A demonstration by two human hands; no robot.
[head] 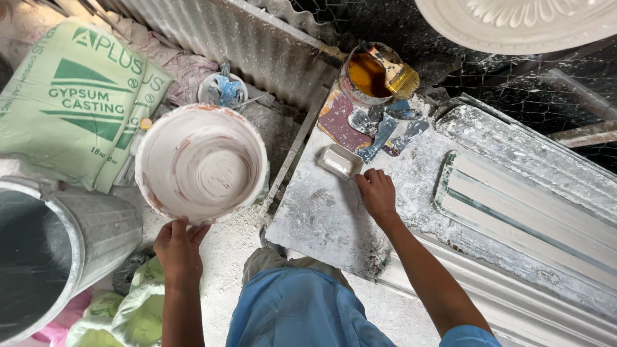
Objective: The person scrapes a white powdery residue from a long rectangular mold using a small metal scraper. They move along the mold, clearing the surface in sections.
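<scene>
My left hand (178, 247) grips the near rim of a round basin (201, 163) coated inside with swirled white plaster. The basin sits low to the left of a plaster-crusted work slab (321, 212). My right hand (377, 191) rests on that slab with fingers curled, its fingertips just beside a small white rectangular dish (340, 160). Whether the fingers touch the dish is unclear. Beyond the dish lie several plaster-smeared scrapers (385, 128).
A green gypsum sack (77, 103) lies at the far left beside a metal bin (58, 250). A can of amber liquid with a brush (376, 74) stands at the slab's far edge. A white moulding form (520, 218) lies to the right. Corrugated sheet (244, 38) behind.
</scene>
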